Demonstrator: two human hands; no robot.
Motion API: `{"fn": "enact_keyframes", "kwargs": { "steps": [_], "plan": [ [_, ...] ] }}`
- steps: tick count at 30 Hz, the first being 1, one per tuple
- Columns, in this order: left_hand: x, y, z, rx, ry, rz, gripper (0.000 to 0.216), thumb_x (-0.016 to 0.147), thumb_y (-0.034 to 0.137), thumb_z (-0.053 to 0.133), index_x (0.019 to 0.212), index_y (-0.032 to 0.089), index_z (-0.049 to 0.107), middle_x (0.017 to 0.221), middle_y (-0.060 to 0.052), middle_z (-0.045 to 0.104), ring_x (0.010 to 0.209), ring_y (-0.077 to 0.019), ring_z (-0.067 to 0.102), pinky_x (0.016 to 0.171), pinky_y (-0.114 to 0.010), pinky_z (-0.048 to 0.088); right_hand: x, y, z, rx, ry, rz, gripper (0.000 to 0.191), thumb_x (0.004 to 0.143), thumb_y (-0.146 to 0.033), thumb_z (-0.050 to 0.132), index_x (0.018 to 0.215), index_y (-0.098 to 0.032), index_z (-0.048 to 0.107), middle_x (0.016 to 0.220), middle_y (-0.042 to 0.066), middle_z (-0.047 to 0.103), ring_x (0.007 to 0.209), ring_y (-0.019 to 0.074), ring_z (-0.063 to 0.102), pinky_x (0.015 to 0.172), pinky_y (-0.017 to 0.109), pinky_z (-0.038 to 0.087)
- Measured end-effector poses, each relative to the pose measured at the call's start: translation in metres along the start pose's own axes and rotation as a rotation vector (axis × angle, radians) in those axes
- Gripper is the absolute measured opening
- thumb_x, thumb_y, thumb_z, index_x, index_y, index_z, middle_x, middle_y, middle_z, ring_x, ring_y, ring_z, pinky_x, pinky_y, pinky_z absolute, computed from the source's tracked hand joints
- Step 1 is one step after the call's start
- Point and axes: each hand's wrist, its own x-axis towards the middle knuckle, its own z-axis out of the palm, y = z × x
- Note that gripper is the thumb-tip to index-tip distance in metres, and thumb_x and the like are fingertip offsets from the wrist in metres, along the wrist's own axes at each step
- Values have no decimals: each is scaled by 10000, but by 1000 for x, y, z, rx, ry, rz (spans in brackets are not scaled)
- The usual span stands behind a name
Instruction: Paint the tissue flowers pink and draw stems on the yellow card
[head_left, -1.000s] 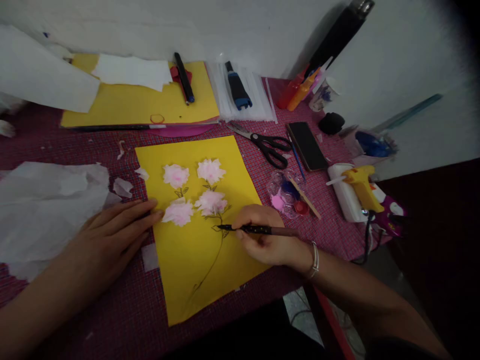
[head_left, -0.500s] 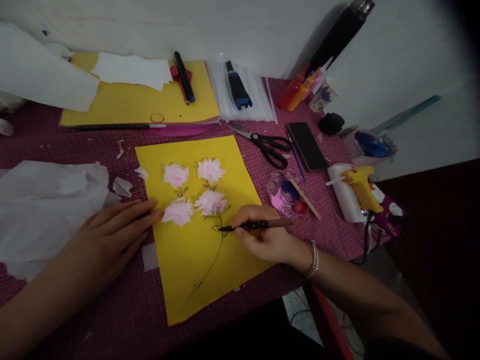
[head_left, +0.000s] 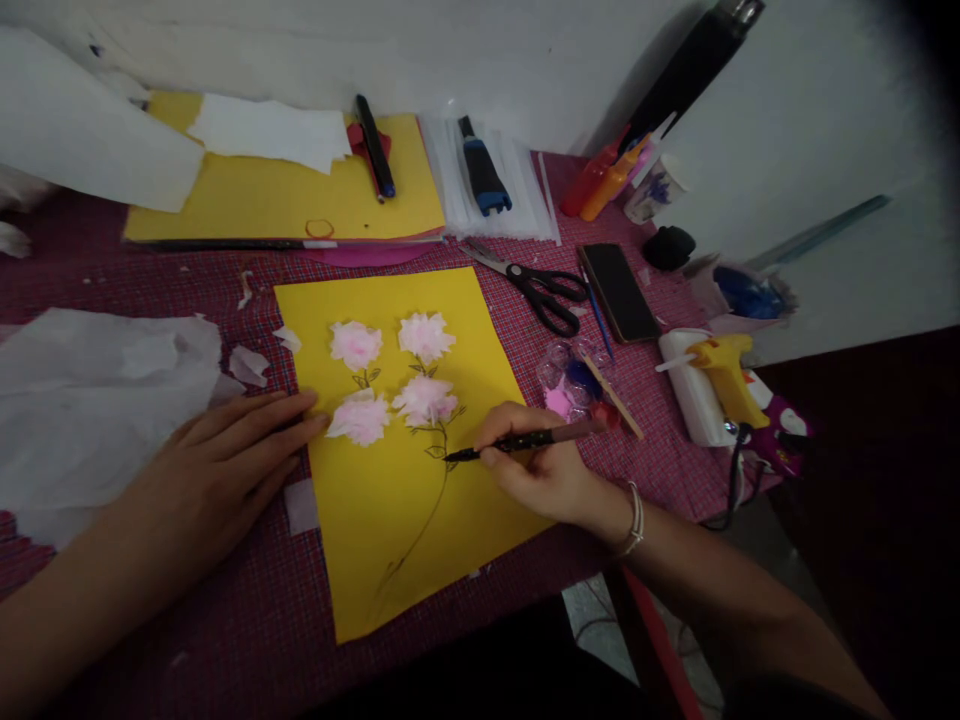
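Observation:
A yellow sheet of paper lies on the checked cloth, bearing several pale pink tissue-paper flowers. Thin dark leaves and a long curved stem are drawn below the flowers. My right hand is closed around a black brush pen, its tip at the stem beside a drawn leaf. My left hand lies flat with fingers stretched, fingertips on the sheet's left edge. White tissue paper lies beside and partly beneath that hand.
Black-handled scissors, a phone and a paint palette with a wooden stick sit to the right. Beyond them stands a yellow glue gun. At the back lie a yellow pad and a blue-black tool.
The pen tip has shifted slightly right, from the drawn leaf to the stem. My left hand stays on the sheet's edge. The whole view has shifted a little.

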Motion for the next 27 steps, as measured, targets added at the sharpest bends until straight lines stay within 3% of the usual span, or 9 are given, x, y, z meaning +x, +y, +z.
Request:
{"fn": "enact_keyframes", "kwargs": {
  "steps": [6,15,21,25,27],
  "plan": [
    [-1,-1,2,-1,28,-19,461,992,302,389,1450,271,426,1480,-36,493,1309,-243,473,1108,-442,345,-1,-3,-6,71,134,78,107,810,-114,594,841,-214,576,723,-30,544,628,100,521,560,223,419],
    [3,1,1,11,50,5,424,997,299,321,1347,241,553,1427,-41,560,1280,-229,517,1076,-445,395,-9,-4,-1,69,-36,87,104,810,-122,588,815,-214,540,723,-34,544,604,91,503,529,210,400],
    [6,7,-4,-68,28,-74,419,976,342,315,1257,285,620,1384,-11,599,1273,-254,535,1063,-510,422,-15,-17,1,-1,-78,-45,142,810,-95,584,853,-226,552,721,-23,582,626,101,562,557,213,440],
    [8,6,-5,-68,13,-55,410,990,327,365,1356,246,531,1403,-60,579,1278,-247,521,1071,-486,410,-29,-44,-4,-210,-166,-181,200,815,-101,575,963,-235,586,719,6,650,636,136,583,582,265,446],
    [8,3,-6,-62,13,-51,413,985,305,397,1381,237,490,1414,-75,562,1281,-251,512,1076,-479,397,-42,-51,-1,-242,-117,-206,225,809,-101,572,992,-232,585,694,3,657,606,137,578,568,267,443]
  ]
}}
